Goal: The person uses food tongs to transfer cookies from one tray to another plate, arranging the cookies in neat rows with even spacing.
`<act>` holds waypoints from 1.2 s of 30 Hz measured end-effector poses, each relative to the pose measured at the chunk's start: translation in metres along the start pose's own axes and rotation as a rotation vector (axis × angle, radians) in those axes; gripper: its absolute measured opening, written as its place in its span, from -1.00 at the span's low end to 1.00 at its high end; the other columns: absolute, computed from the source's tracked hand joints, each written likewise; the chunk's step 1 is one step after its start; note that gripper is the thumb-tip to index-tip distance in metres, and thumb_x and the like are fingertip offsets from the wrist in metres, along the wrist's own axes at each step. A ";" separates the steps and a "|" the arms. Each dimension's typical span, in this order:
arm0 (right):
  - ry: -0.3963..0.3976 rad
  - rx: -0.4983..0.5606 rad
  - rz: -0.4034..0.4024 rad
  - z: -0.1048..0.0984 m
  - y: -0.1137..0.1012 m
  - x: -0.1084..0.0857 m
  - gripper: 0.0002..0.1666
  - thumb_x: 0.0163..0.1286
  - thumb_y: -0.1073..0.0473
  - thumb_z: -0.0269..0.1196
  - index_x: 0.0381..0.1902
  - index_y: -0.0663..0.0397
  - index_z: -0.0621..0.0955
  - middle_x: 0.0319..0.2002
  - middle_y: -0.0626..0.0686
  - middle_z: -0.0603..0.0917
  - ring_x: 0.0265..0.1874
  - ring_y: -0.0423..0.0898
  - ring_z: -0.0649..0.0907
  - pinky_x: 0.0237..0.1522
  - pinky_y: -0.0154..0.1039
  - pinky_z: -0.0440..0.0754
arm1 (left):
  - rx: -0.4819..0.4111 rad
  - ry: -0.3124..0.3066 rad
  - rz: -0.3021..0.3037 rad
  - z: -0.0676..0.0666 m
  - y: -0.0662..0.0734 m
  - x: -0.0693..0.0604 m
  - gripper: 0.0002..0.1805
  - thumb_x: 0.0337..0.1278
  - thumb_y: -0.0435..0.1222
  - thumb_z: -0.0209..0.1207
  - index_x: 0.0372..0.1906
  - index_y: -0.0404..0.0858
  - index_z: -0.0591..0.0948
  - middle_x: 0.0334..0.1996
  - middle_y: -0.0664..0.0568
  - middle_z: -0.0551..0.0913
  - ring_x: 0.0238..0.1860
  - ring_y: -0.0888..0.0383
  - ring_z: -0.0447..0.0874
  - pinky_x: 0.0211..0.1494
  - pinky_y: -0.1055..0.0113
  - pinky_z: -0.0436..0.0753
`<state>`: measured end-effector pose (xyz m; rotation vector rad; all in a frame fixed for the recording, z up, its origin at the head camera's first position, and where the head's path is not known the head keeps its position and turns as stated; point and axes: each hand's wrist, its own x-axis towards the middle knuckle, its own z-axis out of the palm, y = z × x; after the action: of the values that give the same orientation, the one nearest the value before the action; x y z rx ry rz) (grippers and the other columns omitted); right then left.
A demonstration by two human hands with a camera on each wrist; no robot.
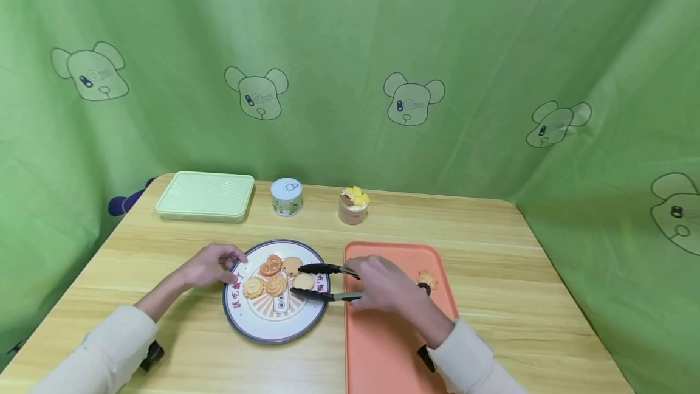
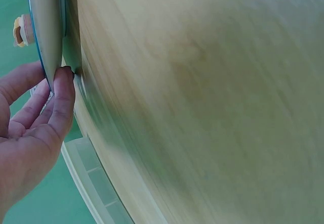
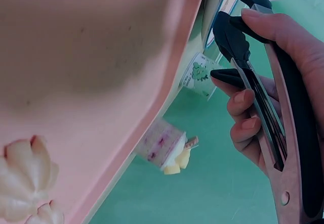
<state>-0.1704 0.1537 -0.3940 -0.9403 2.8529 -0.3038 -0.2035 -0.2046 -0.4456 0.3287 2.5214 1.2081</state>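
My left hand [image 1: 210, 265] pinches the left rim of a white plate [image 1: 257, 328] with a blue edge; the left wrist view shows the thumb and fingers on both sides of the rim. On the plate lie a pretzel cookie [image 1: 271, 265], a flower-shaped cookie [image 1: 253, 287], a swirl cookie [image 1: 276, 285] and round cookies. My right hand [image 1: 380, 284] grips metal tongs [image 3: 289, 196] with black tips, over the plate's right side. The tips stand apart, on either side of a plain round cookie [image 1: 304, 283]. I cannot tell whether they touch it.
Right of the plate lies a pink tray [image 1: 377, 351], with a scalloped cookie [image 1: 427, 279] on it, partly behind my right wrist. Along the table's back stand a light green lidded box [image 1: 206, 194], a tin can [image 1: 287, 199] and a fruit-topped dessert cup [image 1: 352, 214].
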 end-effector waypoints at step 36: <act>0.055 0.058 0.281 -0.020 0.068 -0.073 -0.25 -0.12 -0.01 0.51 0.05 0.13 0.55 -0.19 0.04 0.65 -0.39 -0.17 0.53 -0.39 -0.25 0.49 | 0.001 0.001 -0.010 0.000 -0.001 0.000 -0.58 -0.25 -0.49 0.34 -0.11 -0.35 0.59 -0.26 -0.07 0.59 -0.25 0.10 0.51 -0.20 0.33 0.55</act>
<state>-0.1547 0.2538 -0.3860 -0.5176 2.9562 -0.3839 -0.2037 -0.2050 -0.4471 0.3161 2.5212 1.2041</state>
